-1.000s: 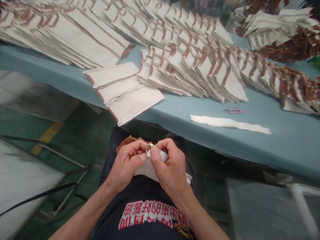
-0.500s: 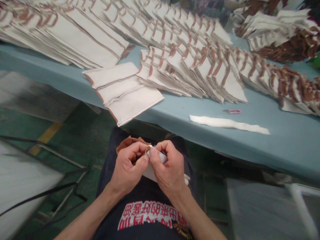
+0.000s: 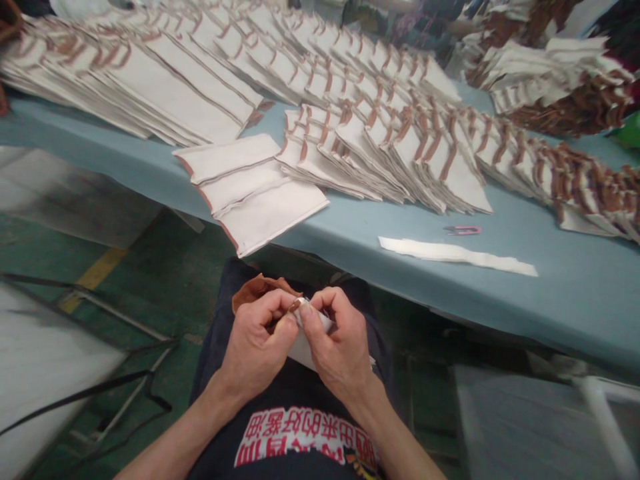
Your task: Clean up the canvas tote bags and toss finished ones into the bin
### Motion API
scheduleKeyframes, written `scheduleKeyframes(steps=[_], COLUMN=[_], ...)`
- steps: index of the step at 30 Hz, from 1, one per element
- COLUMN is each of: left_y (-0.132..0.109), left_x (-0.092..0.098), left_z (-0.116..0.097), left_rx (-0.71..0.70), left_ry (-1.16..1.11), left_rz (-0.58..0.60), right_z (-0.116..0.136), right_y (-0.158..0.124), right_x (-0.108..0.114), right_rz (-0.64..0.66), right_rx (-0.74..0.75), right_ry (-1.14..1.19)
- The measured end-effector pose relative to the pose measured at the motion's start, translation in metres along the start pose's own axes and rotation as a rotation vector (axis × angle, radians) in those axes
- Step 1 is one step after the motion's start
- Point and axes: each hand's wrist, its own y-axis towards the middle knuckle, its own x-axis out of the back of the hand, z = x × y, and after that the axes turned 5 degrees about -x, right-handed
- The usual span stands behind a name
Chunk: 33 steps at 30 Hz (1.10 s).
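Observation:
Over my lap, both hands pinch one brown and white sewn piece (image 3: 263,287), whose material looks like leather or fabric. My left hand (image 3: 260,337) is closed on its brown side, thumb and forefinger meeting at the seam. Right beside it, my right hand (image 3: 337,337) is closed on the white part, thumb pressed against the edge. The fingertips of the two hands almost touch. Most of the piece is hidden behind the hands. On the table edge ahead lies a flat white panel (image 3: 255,190) with brown trim, its near corner hanging over the edge.
Several overlapping rows of white panels with brown edges (image 3: 380,147) cover the blue table (image 3: 565,293). Pink-handled thread snips (image 3: 463,231) and a white strip (image 3: 455,255) lie at the right. A metal-framed stand (image 3: 125,320) is at the left.
The view has shifted slightly, so the table sits a little lower. Both hands keep their pinch on the piece, with only slight finger movement. A brown object now shows at the far upper left.

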Motion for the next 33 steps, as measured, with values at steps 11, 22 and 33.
scheduleKeyframes(steps=[11,22,33], left_y=[-0.005,0.011,0.040], left_x=[-0.002,0.009,0.033], left_z=[-0.007,-0.006,-0.044], left_rx=[-0.197,-0.007,-0.119], left_ry=[0.029,-0.215,-0.119], left_rz=[-0.111,0.071,0.313], right_z=[0.011,0.002,0.042], right_y=[-0.006,0.015,0.060], right_x=[-0.006,0.007,0.068], right_rz=[0.132,0.291,0.432], right_rx=[-0.243,-0.307,0.537], right_ry=[0.319,0.488,-0.118])
